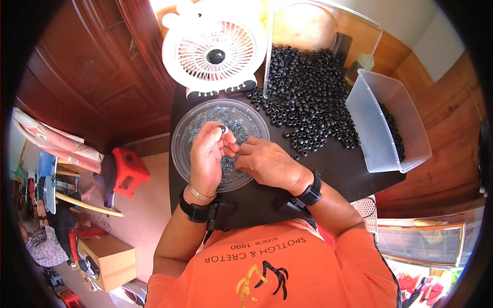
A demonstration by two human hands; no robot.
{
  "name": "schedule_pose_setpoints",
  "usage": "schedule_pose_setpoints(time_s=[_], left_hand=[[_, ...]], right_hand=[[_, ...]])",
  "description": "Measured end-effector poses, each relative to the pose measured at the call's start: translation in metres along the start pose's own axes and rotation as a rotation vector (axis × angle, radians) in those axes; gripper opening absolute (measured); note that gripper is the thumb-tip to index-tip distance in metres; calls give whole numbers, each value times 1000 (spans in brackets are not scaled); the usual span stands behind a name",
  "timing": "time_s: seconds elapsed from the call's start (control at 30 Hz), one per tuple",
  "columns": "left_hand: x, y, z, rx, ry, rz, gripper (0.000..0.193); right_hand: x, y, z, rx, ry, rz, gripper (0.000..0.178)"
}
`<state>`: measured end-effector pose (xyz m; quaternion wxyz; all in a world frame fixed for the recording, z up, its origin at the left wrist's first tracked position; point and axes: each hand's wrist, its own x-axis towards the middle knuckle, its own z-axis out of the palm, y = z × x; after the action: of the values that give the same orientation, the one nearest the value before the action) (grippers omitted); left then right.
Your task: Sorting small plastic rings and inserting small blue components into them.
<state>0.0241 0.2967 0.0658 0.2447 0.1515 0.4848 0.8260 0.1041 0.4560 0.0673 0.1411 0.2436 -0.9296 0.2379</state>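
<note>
My left hand (206, 156) is raised over a shallow round clear tray (181, 154), its thumb and forefinger closed on a small round black piece (223, 129) with a pale spot beside it. Many tiny bluish-silver pieces (233, 126) lie scattered in that tray; their exact kind is too small to tell. Close by on the right, my right hand (269, 161) dips to the tray with bent fingers pressed together, and their tips are partly hidden. A large heap of black bead-like pieces (308, 97), each with a hole, spreads over the dark table beyond it.
Behind the tray stands a white animal-shaped fan (215, 56). On the right, a translucent plastic bin (380, 123) tips on its side with more black pieces inside. The dark tabletop (328, 177) ends near my body. A red stool (128, 172) and a cardboard box (110, 259) are at left.
</note>
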Motion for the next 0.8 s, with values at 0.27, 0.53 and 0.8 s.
schedule_pose_setpoints(time_s=[0.27, 0.53, 0.8], left_hand=[[-1, 1, 1, 0, 4, -16, 18], [0, 1, -1, 7, -2, -4, 17], [-1, -1, 3, 55, -97, -81, 20]], right_hand=[[4, -4, 3, -143, -125, 20, 10], [5, 2, 14, -4, 7, 93, 15], [1, 10, -15, 602, 250, 529, 10]])
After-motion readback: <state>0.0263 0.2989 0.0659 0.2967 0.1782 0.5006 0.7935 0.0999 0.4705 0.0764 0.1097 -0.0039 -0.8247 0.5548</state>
